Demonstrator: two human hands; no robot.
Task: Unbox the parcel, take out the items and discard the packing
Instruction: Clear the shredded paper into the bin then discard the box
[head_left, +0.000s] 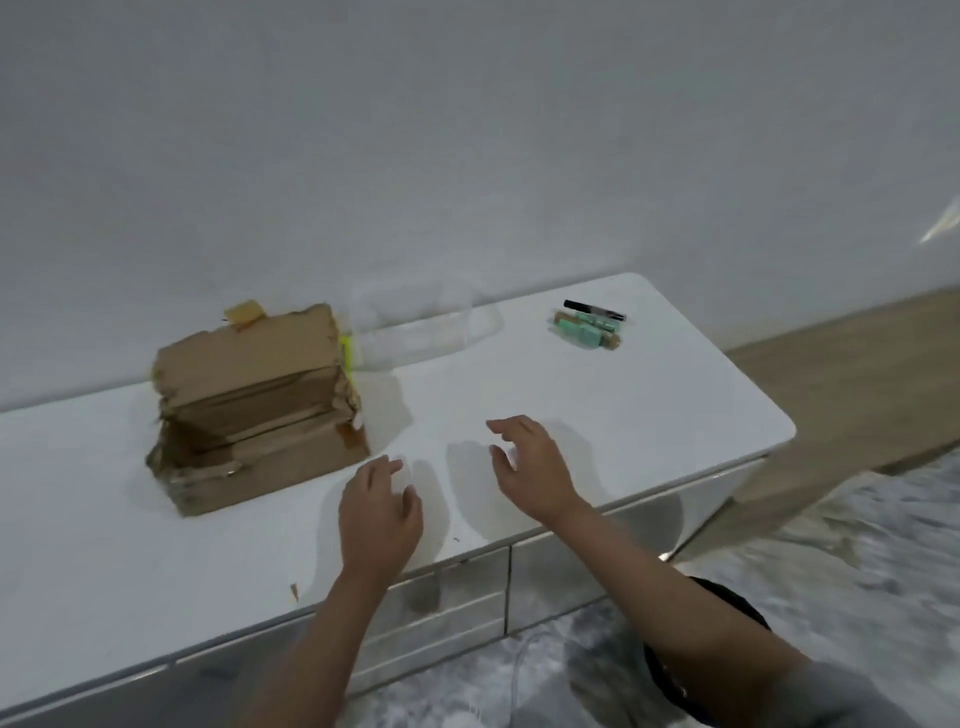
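Note:
A torn brown cardboard parcel box (260, 410) stands opened on the white table (649, 405), left of centre, its lid flap raised toward the wall. Something yellow-green (347, 356) shows at its right rear corner. Clear plastic packing (426, 325) lies against the wall behind it. At the far right of the table lie a black marker (595, 309) and several mint-green items (587, 330). My left hand (379, 512) hovers over the table just right of the box, fingers relaxed, holding nothing. My right hand (530, 467) hovers beside it, fingers loosely spread, also empty.
The table has mirrored drawer fronts (457, 618) along its near edge. A small cardboard scrap (294, 591) lies near that edge. A dark round bin rim (727, 613) sits on the grey patterned floor below my right arm. Wooden flooring runs to the right.

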